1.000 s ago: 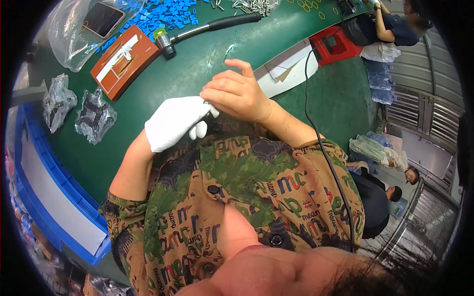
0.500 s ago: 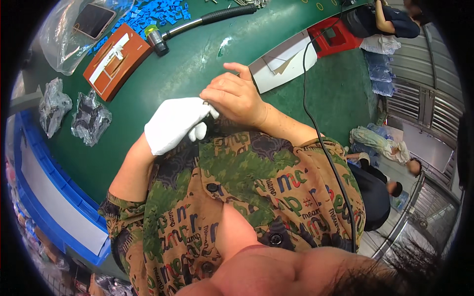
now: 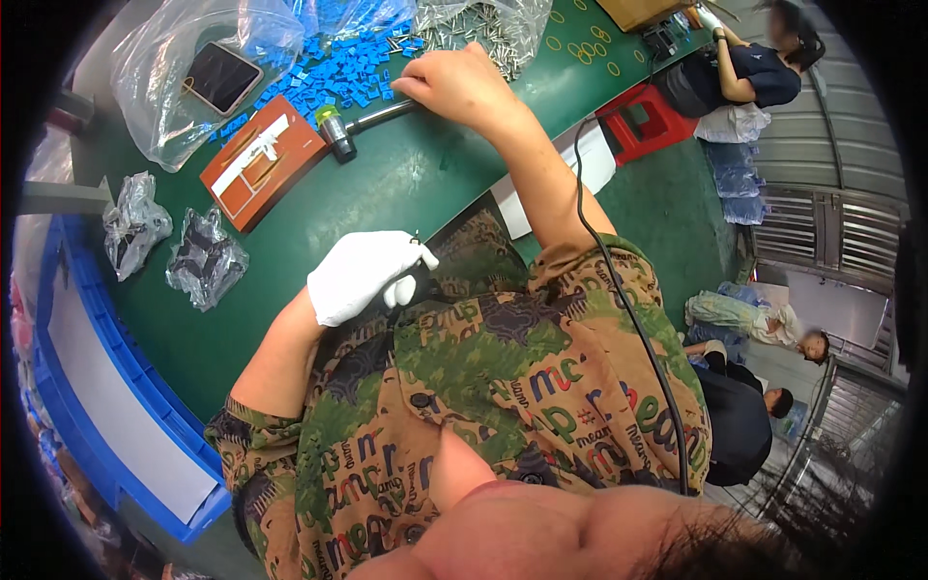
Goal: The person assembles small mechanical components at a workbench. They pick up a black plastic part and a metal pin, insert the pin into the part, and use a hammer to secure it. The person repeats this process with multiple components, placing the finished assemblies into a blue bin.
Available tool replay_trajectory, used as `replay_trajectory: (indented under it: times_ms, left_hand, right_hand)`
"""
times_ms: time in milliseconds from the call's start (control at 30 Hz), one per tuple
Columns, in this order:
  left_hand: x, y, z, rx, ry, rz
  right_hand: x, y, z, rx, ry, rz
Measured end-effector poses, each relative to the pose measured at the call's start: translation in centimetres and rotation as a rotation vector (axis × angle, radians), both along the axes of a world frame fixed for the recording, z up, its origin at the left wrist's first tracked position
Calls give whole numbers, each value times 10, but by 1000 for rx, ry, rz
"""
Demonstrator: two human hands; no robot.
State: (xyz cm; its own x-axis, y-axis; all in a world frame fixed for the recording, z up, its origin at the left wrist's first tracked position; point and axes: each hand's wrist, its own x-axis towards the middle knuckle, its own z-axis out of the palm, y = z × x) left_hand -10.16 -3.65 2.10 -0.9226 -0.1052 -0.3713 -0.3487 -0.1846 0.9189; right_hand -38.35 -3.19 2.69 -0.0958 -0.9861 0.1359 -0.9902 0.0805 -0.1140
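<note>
My left hand (image 3: 362, 275), in a white glove, is held near my chest by the table edge. Its fingers are curled, and the tip of a small dark part (image 3: 416, 236) sticks out between thumb and forefinger. My bare right hand (image 3: 459, 85) reaches over the table, fingers bent and closed, above the handle of a hammer (image 3: 379, 117). It covers the handle's grip; whatever lies between its fingertips is hidden. Just beyond it are a heap of small blue plastic pieces (image 3: 324, 79) and a pile of metal pins (image 3: 493, 43).
A brown box (image 3: 280, 179) lies beside the hammer head. Left of it are a phone (image 3: 224, 79) on clear plastic and two bagged dark parts (image 3: 206, 259). Yellow rings (image 3: 585, 50) lie at the far right. A black cable (image 3: 619, 280) hangs across my right arm; a red stool (image 3: 650, 124) stands beyond.
My right hand has left my gloved left hand and reached forward to the hammer handle. The left hand stays near my chest, keeping the small part. The view has shifted, showing more of the table's far side.
</note>
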Motion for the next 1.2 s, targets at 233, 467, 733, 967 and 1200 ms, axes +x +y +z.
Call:
replay_trajectory:
  times_ms: [233, 467, 733, 967, 1200]
  left_hand:
    - [-1, -2, 10, 12, -25, -11]
    - [-1, -2, 14, 52, -14, 8]
    - [2, -10, 4, 42, 4, 56]
    - [4, -5, 4, 51, -91, 27]
    - [3, 6, 13, -14, -164, -97]
  right_hand:
    - [14, -30, 13, 332, 55, -59]
    - [-4, -44, 7, 412, -35, 27]
    - [27, 29, 34, 231, -801, 310]
    - [72, 110, 20, 327, -853, 327]
    - [73, 126, 18, 410, -928, 373]
